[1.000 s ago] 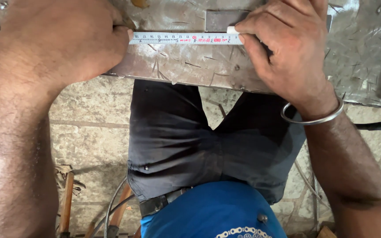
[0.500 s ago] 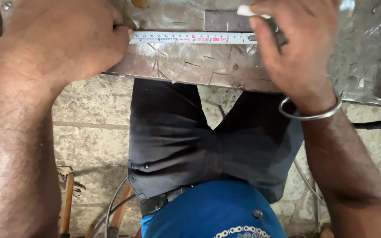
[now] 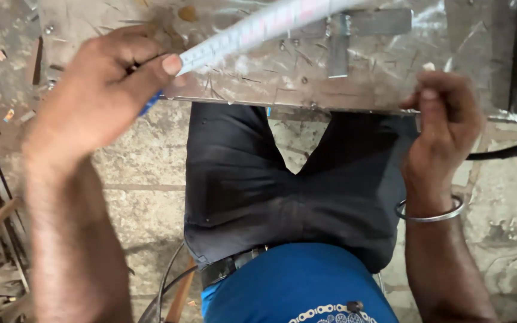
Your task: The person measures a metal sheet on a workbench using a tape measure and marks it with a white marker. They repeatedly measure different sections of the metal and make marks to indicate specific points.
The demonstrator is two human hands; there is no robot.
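While your left hand (image 3: 100, 98) pinches the tape measure (image 3: 258, 27) slanting across the metal sheet (image 3: 306, 78), your right hand (image 3: 444, 128), seemingly closed empty, grips nothing; measuring continues, so next relay the tape flat.

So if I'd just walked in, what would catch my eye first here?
Probably the pale measuring tape, rising at a slant across the top of the picture from the left hand, which pinches its near end. It crosses a dented, shiny sheet-metal panel lying over the person's lap. At the right, the right hand, a plain steel bangle on its wrist, is at the panel's edge.
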